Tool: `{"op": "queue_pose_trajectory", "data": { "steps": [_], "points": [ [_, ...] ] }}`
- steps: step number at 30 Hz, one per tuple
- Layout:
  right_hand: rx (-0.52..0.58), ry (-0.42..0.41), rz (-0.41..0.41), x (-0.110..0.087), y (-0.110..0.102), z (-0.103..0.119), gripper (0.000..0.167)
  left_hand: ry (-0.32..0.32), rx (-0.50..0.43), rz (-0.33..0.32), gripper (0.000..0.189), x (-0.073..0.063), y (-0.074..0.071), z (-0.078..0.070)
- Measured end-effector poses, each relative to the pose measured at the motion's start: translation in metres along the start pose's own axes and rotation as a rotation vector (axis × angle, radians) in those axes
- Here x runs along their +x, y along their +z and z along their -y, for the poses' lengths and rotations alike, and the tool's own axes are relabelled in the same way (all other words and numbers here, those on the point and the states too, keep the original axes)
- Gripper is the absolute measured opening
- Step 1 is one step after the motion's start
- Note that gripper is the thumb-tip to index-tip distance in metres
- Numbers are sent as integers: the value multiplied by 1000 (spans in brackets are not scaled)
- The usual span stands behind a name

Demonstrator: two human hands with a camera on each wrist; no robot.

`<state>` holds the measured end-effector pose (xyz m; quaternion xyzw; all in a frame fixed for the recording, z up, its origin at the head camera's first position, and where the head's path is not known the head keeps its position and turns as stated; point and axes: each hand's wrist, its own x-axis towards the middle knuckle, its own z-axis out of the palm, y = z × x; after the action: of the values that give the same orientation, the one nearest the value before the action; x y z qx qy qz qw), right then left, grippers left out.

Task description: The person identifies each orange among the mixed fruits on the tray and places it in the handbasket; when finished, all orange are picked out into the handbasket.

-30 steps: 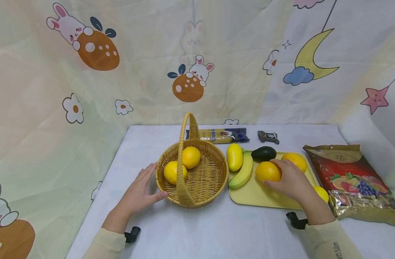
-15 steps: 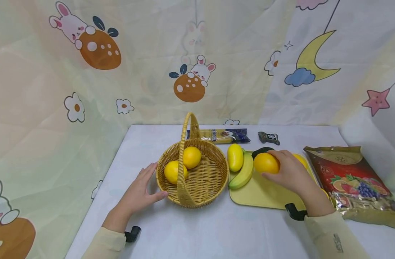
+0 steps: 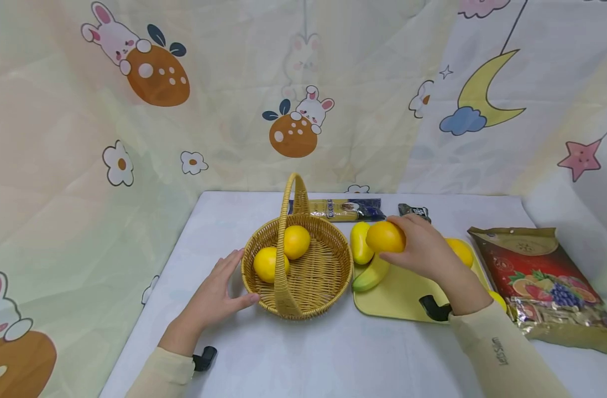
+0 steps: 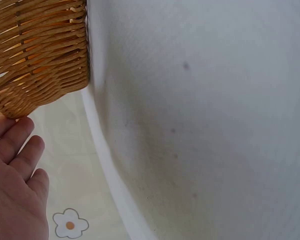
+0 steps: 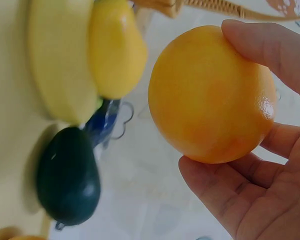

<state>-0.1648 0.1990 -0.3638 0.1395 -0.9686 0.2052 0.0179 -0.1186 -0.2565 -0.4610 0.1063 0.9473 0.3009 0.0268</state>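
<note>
The left hand (image 3: 214, 296) lies against the near left side of the wicker basket (image 3: 315, 273), its thumb spread wide of the other fingers, which pinch nothing. The left wrist view leaves the thumb out but catches, from low down, the fingertips (image 4: 25, 122) touching the woven wall, with orange patches showing through its gaps. Only the head view looks inside, where two yellow-orange fruits (image 3: 297, 242) sit by the arched handle (image 3: 282, 279). Behind the basket, a pasta packet (image 3: 340, 210) lies on the tabletop (image 3: 333, 359).

Next comes the yellow tray (image 3: 388, 301), with the mango-like fruit (image 3: 360, 243) and the banana (image 3: 370, 276) along its left end. The right hand (image 3: 423, 249) holds the round orange fruit (image 3: 385, 236) up over the tray. From the head it overlaps the mango-like fruit; the right wrist view shows them apart, and how thumb and fingers grip it from opposite sides. That view also reveals a dark green avocado (image 5: 69, 175), which the hand covers in the head view. Farthest right, seen only from the head, is a red-and-gold bag (image 3: 542, 287).
</note>
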Motion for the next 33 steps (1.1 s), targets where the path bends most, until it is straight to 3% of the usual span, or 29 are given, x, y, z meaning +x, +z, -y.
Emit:
{"op": "queue_pose_trajectory", "data": {
  "steps": [21,33],
  "points": [
    [21,-178,150,53,26,82,79,-24,-32,-6,115,-7,1,2],
    [-20,-222,227,68,42,106,77,-11,-25,5,114,-3,-3,-1]
  ]
}}
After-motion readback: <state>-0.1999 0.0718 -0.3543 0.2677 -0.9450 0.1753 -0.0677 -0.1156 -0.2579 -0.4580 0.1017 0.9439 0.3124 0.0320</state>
